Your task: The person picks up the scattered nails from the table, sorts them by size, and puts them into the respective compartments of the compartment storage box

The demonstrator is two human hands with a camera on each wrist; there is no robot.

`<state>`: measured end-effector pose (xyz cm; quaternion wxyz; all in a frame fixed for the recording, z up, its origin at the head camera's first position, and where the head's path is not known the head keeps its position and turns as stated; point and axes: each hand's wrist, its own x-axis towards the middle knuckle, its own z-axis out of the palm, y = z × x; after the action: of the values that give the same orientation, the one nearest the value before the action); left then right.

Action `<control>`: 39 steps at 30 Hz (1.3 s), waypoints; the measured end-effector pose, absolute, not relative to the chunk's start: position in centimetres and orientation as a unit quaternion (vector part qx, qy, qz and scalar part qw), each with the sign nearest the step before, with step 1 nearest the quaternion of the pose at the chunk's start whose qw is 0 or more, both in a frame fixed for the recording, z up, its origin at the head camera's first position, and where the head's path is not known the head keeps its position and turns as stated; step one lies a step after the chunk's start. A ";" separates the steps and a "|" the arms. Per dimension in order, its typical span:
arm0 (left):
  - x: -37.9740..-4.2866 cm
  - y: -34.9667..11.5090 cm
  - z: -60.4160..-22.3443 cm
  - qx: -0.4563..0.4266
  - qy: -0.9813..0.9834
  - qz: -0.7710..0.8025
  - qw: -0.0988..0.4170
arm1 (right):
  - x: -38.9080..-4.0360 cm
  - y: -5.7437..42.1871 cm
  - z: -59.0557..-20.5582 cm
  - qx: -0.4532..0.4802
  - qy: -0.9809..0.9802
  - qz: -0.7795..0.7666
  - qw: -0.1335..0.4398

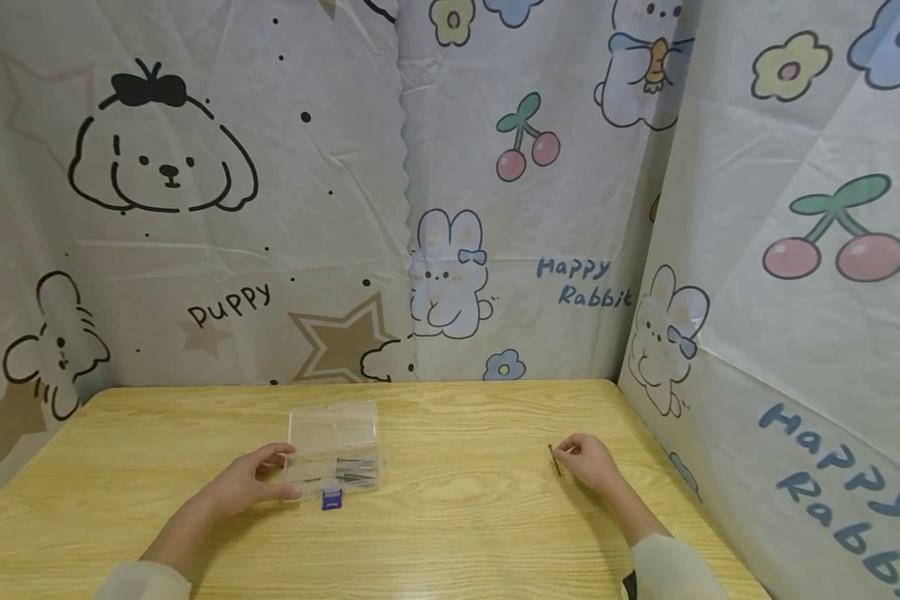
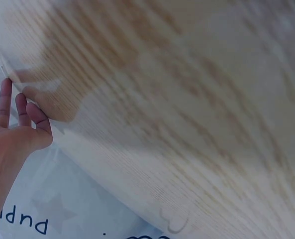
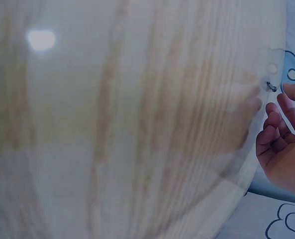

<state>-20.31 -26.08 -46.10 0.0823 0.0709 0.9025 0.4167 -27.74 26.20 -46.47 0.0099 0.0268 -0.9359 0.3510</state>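
A clear plastic box [image 1: 311,471] lies with its lid [image 1: 332,427] raised on the left half of the table. A blue label [image 1: 332,500] marks its front edge. Several thin dark pieces [image 1: 356,477], like long screws, lie in the right part of the box. My left hand [image 1: 246,483] holds the box at its left side, thumb by the front corner and fingers by the rim. Further right, my right hand [image 1: 588,462] pinches one thin dark screw-like piece [image 1: 552,454] between its fingertips, close over the table. The right wrist view shows this piece [image 3: 271,86] right at the fingertips.
A shiny wood-grain table [image 1: 450,533] carries everything. Printed cloth [image 1: 330,250] hangs along its back edge, and another cloth panel [image 1: 817,350] closes in the right side, near my right forearm.
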 end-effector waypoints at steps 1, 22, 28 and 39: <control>-20.3 -26.1 -46.1 0.074 0.903 0.415 0.082 | -27.7 26.3 -46.6 0.026 -0.935 0.353 0.008; -20.0 -26.1 -46.2 0.081 0.901 0.418 0.081 | -27.1 26.6 -47.4 0.011 -0.937 0.349 0.006; -20.0 -26.1 -46.2 0.074 0.902 0.418 0.083 | -27.1 26.6 -47.3 0.017 -0.938 0.345 0.007; -20.0 -25.9 -45.9 0.079 0.904 0.412 0.084 | -27.1 26.5 -47.3 0.006 -0.939 0.343 0.014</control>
<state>-20.01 -25.89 -45.86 0.0837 0.0788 0.9039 0.4119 -27.13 26.55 -47.31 0.0139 0.0059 -0.9394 0.3426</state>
